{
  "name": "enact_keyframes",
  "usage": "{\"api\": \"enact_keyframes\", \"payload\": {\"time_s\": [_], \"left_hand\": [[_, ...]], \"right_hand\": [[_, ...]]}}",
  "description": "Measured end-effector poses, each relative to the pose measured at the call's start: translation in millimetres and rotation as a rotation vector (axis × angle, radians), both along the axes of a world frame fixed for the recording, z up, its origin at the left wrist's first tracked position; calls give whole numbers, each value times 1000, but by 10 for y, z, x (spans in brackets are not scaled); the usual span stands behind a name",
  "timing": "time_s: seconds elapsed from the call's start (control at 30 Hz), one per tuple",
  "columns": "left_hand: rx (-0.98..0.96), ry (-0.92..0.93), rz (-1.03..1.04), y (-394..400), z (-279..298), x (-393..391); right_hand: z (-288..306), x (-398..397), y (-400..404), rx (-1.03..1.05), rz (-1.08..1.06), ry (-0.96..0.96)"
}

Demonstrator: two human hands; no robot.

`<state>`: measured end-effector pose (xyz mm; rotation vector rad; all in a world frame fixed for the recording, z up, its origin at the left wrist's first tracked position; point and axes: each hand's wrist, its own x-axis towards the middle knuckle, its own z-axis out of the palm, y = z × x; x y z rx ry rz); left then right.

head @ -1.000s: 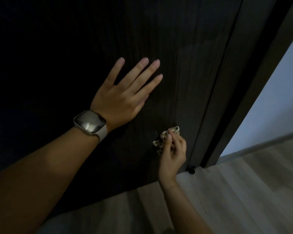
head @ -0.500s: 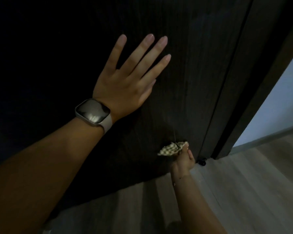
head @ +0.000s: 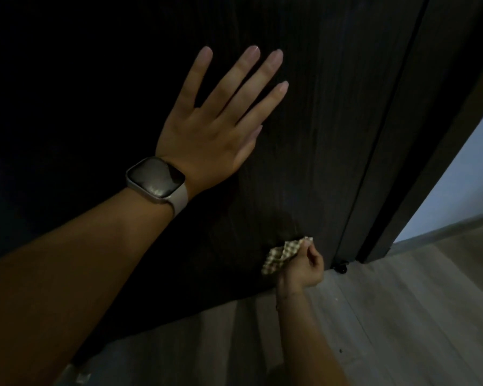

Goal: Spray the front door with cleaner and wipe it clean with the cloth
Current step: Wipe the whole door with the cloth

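The dark wood-grain front door fills most of the head view. My left hand, with a watch on its wrist, lies flat on the door with fingers spread and straight. Low down near the door's bottom edge, my right hand grips a crumpled checked cloth and holds it against the door. No spray bottle is in view.
The dark door frame runs down the right side, with a small black door stop at its foot. Pale wood flooring spreads below. A light wall and skirting show at the far right.
My right hand with the cloth has gone down the door to near its bottom edge. My left hand has stayed flat on the door, now a bit higher in view.
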<state>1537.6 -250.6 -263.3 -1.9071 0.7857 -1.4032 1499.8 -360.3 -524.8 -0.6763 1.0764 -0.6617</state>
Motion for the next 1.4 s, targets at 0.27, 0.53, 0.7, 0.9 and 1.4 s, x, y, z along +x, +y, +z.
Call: {"api": "enact_keyframes", "payload": {"time_s": [0.27,0.53,0.7,0.9,1.4], "left_hand": [[3,2,4,-13,8,-17],[3,2,24,-8,15,-15],[-2,36,17,-7,7,-27],[-17,44,1,-20,-4,-48],[-27,71,38,-21,14,-60]], "right_hand": [[832,102,227,-441,-46,-258],[-388,48,221,-4,-37,-99],[359,65,331,-187,-49,-144],[242,45,338,-355,5,-123],[674,-52,470,-650,44,-359]]}}
